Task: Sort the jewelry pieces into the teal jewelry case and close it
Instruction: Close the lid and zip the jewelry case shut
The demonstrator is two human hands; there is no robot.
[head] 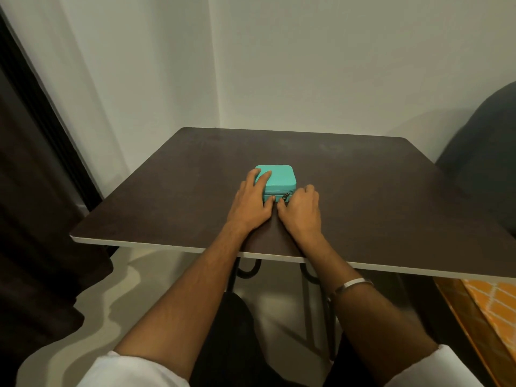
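The teal jewelry case (pixel 282 178) lies with its lid down near the middle of the dark table (pixel 363 196). My left hand (pixel 252 202) rests over the case's left side, fingers spread on the lid and thumb against the front wall. At the case's front right corner my right hand (pixel 301 210) has its fingers curled, pinching the small metal zipper pull (pixel 286 196). No loose jewelry shows on the table.
White walls meet in a corner behind the table. A dark curtain (pixel 33 191) hangs at the left. A dark rounded chair back (pixel 485 152) stands at the right, and an orange patterned surface (pixel 499 305) lies low at the right.
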